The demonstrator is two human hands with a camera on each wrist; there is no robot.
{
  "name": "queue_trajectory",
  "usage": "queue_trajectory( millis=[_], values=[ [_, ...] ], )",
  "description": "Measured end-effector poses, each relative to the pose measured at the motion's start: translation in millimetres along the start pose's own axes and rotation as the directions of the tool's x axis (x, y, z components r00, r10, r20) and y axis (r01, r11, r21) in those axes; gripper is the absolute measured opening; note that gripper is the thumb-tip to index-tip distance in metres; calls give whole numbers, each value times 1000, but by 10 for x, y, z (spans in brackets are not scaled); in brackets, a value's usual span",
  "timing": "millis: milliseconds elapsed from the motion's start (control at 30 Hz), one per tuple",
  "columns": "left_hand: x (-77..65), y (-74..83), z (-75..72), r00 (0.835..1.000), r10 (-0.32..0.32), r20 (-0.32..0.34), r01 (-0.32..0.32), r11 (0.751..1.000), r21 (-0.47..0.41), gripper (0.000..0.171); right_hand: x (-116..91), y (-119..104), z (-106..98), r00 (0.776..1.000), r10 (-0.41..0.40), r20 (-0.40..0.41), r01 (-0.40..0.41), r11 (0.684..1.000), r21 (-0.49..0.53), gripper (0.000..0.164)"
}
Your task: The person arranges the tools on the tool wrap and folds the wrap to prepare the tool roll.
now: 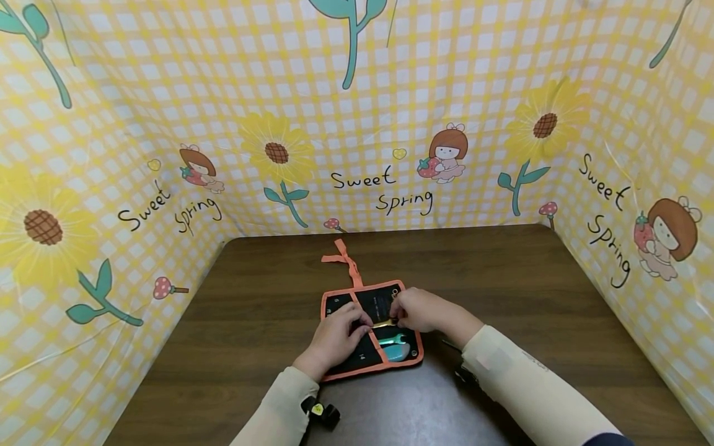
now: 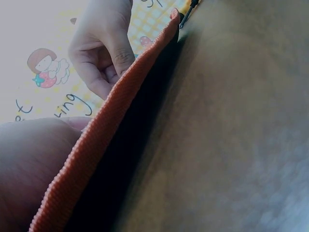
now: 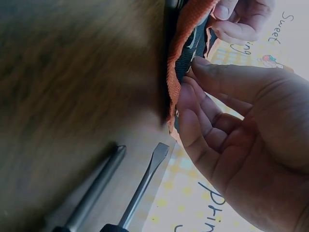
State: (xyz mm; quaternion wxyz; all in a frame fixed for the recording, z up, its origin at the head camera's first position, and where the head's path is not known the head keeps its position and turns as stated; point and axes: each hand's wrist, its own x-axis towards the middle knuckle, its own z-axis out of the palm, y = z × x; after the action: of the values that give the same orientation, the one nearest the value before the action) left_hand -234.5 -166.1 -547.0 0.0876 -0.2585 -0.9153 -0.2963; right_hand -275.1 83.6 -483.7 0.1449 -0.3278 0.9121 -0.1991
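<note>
A black tool pouch with orange trim lies unfolded on the table, small numbers printed on its pockets. My right hand pinches the end of a small gold wrench over the pouch's right half. The other end of this wrench reaches the orange pocket edge. There my left hand grips the edge between thumb and fingers, its palm over the left pockets. Just below, a teal wrench sticks out of a pocket, above a light-blue rounded piece. In the right wrist view the right fingers hide most of the gold wrench.
An orange tie strap runs from the pouch's far edge toward the back. Near the right wrist, a flat-tipped screwdriver and a second metal shaft show. Patterned yellow checked cloth walls the brown table on three sides.
</note>
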Motion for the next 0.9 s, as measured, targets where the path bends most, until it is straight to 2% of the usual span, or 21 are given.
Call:
queue_trajectory(
  millis=[267,433,667,900],
  values=[
    [16,13,-40,999,-32,1,32,999,-19,11,-87,25,-18,1000,-12,-15,12,999,35,18],
    [18,2,-40,1000,-25,5,26,999,-30,9,-181,69,-28,999,-30,-28,31,999,36,19],
    [38,-35,-39,1000,-12,-14,11,997,-74,10,-406,153,-64,994,-33,-101,40,997,64,20],
    [46,-59,-92,999,-48,1,48,996,-70,9,-598,297,-89,988,-3,-157,21,993,113,18]
  ],
)
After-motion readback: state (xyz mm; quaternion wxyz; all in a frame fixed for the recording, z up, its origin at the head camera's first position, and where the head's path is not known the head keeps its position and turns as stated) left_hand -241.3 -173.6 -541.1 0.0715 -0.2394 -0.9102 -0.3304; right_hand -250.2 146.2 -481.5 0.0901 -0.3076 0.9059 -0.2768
